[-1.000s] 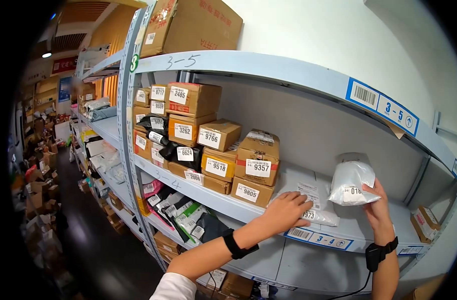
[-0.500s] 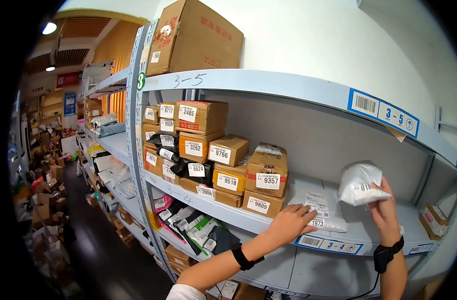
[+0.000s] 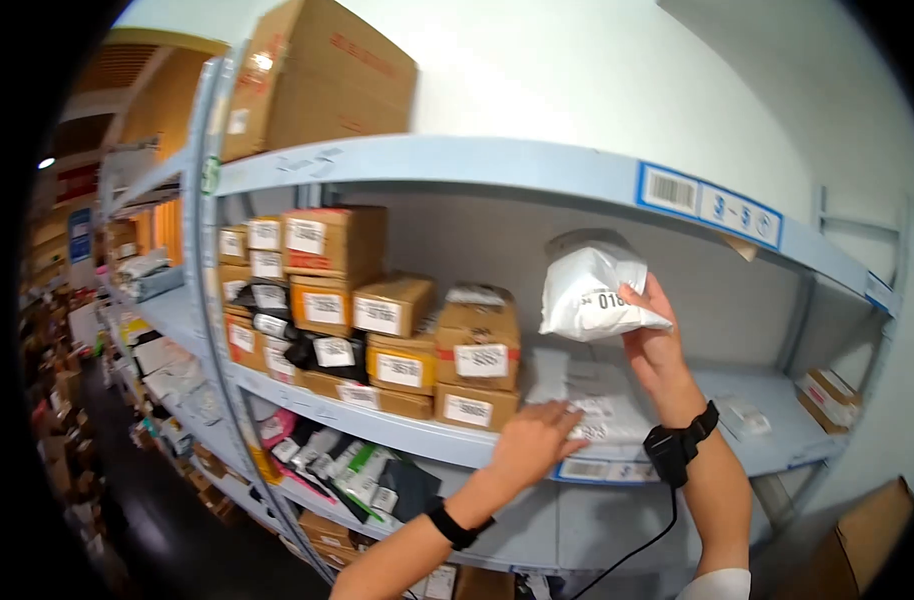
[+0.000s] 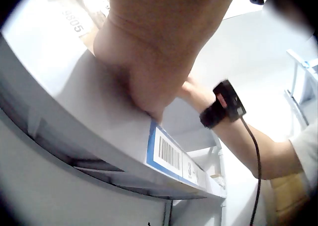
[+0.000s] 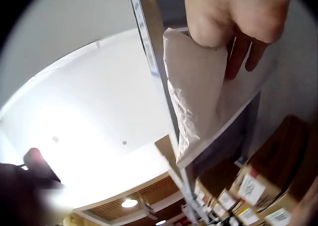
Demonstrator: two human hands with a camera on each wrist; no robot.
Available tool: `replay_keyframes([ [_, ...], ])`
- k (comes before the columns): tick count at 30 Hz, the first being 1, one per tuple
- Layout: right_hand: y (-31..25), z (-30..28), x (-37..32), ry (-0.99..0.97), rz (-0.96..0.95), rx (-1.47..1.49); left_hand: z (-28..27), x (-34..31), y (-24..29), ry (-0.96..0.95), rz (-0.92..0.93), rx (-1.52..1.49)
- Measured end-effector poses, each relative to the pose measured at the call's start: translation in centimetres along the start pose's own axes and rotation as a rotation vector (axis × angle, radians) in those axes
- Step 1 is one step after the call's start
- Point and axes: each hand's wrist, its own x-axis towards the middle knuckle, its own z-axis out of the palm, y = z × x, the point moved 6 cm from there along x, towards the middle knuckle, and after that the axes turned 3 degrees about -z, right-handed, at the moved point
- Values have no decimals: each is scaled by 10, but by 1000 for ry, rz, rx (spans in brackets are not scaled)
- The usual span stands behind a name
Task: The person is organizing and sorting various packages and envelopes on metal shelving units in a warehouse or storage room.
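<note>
In the head view my right hand [image 3: 659,338] pinches the lower right side of a white plastic parcel bag [image 3: 582,285] labelled 018, its last digit covered by fingers. The bag is up off the shelf, in front of the compartment's back wall. In the right wrist view its crinkled white side [image 5: 191,96] shows below my palm. My left hand [image 3: 532,440] rests, fingers extended, on the near left part of a flat white parcel [image 3: 617,410] lying on the shelf. From the left wrist, that hand [image 4: 149,62] hides the parcel.
Labelled cardboard boxes [image 3: 477,345] stand stacked left of the flat parcel. A small clear packet [image 3: 745,416] and a small box [image 3: 829,400] lie to the right. The upper shelf's beam [image 3: 477,165] crosses above my hands. Bagged parcels [image 3: 352,460] fill the shelf below.
My right hand has lifted the white parcel bag higher and leftward, over the flat parcel. The left hand stays on the flat parcel. The head view has swung, shifting the shelves leftward.
</note>
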Motion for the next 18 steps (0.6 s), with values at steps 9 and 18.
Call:
replay_keyframes([
  [9,-25,-166,-89,204,212,-154,-4,5,10,-45,35,15],
  [18,8,-210,-97,-43,780,-871,-8,5,14,7,12,55],
])
